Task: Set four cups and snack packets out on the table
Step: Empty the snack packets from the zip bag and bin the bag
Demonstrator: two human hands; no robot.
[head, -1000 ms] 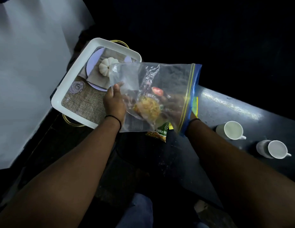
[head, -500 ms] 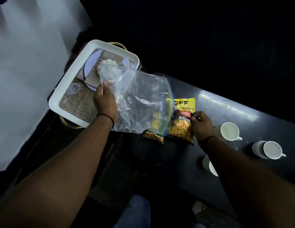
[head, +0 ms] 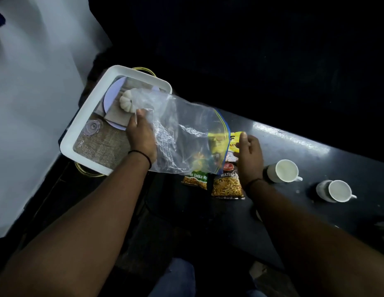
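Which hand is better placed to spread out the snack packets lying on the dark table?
Right. The right hand is open, hovering right over the yellow packet and orange mixture packet. The left hand is busy gripping the clear zip plastic bag above the white tray.

Right hand [head: 250, 155] released mixture packet [head: 227, 186], now on table [head: 294, 146].

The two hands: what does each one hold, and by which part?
Left hand pinches the clear plastic zip bag at its closed bottom end. Right hand rests on the yellow snack packet; whether it has a grip cannot be told.
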